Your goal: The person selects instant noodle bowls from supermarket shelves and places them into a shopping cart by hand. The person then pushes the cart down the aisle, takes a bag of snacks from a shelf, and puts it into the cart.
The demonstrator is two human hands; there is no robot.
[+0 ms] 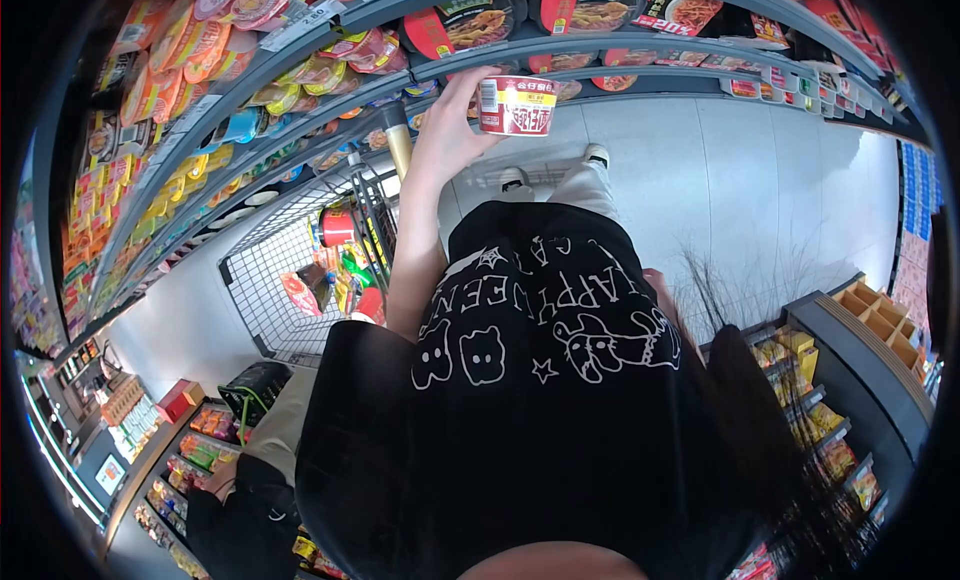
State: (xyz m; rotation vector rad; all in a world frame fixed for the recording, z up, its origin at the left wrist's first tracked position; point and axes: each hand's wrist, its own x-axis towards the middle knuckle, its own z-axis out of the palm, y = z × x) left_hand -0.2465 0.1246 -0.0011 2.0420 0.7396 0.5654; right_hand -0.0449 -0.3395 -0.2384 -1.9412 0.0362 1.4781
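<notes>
My left hand is stretched forward, its fingers closed round the side of a red and white instant noodle cup. The cup has a barcode and a yellow band. It is held in front of the shelf, with sealed noodle bowls on the tier just beyond. A sliver of my right hand or forearm shows beside my black shirt, and its fingers are hidden.
To the left, a wire shopping cart with colourful packets inside stands by the shelf. Another person in dark clothes is at lower left. A snack rack stands to the right. Grey floor lies ahead.
</notes>
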